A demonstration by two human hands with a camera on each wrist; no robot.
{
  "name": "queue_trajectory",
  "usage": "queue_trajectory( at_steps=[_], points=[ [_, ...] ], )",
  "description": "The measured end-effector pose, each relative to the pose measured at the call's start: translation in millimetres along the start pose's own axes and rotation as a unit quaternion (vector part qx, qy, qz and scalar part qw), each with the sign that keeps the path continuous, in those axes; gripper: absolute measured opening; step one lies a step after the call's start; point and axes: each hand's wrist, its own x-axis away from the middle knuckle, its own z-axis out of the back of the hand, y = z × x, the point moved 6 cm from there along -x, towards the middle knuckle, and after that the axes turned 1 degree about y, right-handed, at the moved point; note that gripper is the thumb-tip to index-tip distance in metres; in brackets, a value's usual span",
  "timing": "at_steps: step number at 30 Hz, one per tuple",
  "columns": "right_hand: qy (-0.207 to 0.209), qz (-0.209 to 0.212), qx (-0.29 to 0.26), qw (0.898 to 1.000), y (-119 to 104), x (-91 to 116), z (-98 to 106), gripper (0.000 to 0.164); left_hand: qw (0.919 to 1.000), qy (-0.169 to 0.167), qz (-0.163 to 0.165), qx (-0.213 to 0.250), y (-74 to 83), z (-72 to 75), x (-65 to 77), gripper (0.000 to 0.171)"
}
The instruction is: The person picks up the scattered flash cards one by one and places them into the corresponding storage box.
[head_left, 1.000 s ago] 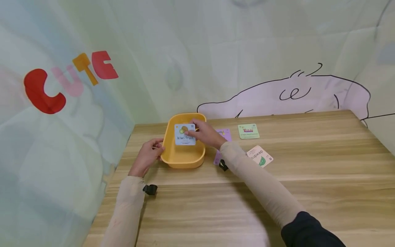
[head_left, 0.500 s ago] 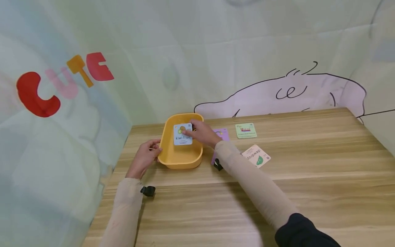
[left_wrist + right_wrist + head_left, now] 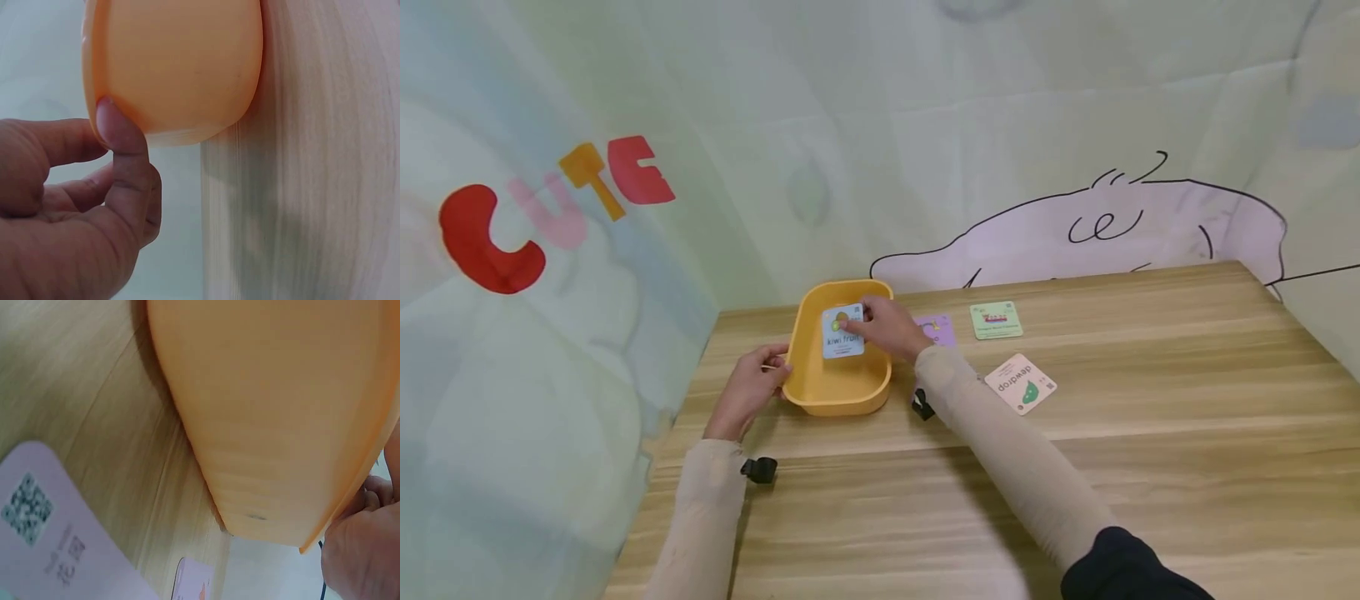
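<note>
A blue-bordered "kiwi fruit" card [image 3: 842,347] is pinched at its right edge by my right hand [image 3: 891,325]. The card hangs over the inside of a yellow plastic bin [image 3: 842,407], its picture facing up toward me. My left hand [image 3: 747,392] grips the bin's left rim, thumb and finger on the edge in the left wrist view. From the right wrist view, the bin's outer wall [image 3: 269,425] fills much of the frame, and the card is out of sight there. Part of my right hand [image 3: 362,553] shows at the bin's rim.
Right of the bin lie a purple card [image 3: 942,327], partly behind my right wrist, a green card [image 3: 996,320] and a pale "dewdrop" card [image 3: 1021,384]. All rest on the wooden table [image 3: 865,517]. A printed cloth backdrop [image 3: 760,167] stands behind and left.
The kiwi card has tilted slightly, with my right hand still holding it over the bin. My left hand keeps its grip on the rim. The whole view has shifted a little.
</note>
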Motion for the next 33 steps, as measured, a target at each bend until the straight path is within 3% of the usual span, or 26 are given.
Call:
queue_trajectory(
  at_steps=[33],
  points=[
    [0.024,-0.020,0.002,1.000,-0.8,0.4,-0.5,0.037,0.9997,-0.007,-0.025,0.004,-1.5,-0.2,-1.7,0.042]
  ],
)
